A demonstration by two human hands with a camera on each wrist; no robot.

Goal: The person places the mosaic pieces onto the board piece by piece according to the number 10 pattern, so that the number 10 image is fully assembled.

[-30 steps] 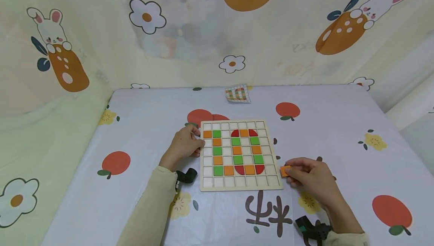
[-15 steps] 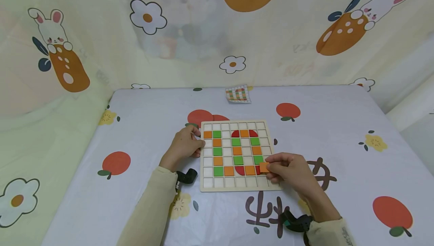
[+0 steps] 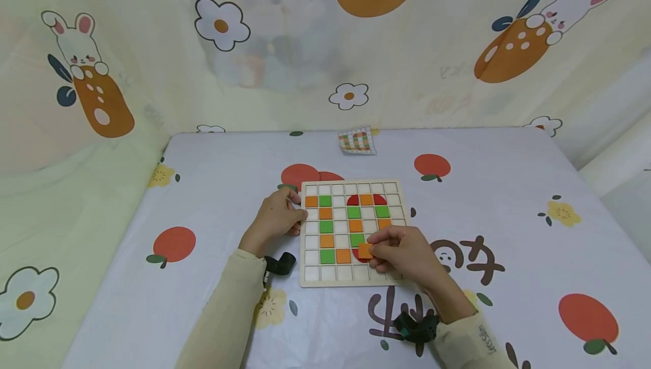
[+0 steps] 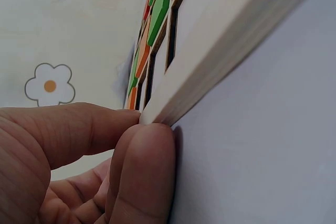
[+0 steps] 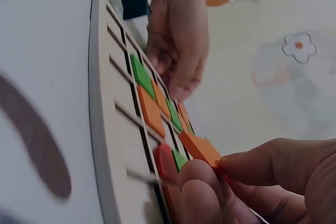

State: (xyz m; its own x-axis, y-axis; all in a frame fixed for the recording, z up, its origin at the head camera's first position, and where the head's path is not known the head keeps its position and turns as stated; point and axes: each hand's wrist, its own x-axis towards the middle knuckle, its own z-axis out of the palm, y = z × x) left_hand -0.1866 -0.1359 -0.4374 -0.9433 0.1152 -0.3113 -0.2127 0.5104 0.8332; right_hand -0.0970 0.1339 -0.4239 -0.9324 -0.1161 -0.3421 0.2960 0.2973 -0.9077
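Note:
A square wooden grid board (image 3: 312,273) lies on the table, its cells partly filled with orange and green square tiles and red rounded ones. My left hand (image 3: 274,213) holds the board's left edge; the left wrist view shows the thumb and a finger (image 4: 144,163) pinching the wooden rim (image 4: 184,85). Between thumb and fingers of my right hand (image 3: 407,253) is an orange square tile (image 3: 365,251). That tile hovers over the lower middle of the board, partly covering a red rounded tile. Some cells at the lower right are hidden behind this hand.
Behind the board lies a small card (image 3: 357,140) printed with a coloured grid pattern. A white cloth (image 3: 213,188) with fruit and flower prints covers the table. A patterned curtain (image 3: 285,47) hangs along the back.
My right hand has carried the orange tile leftward, from beside the board's right edge to over its lower middle. The left hand has stayed on the board's left edge.

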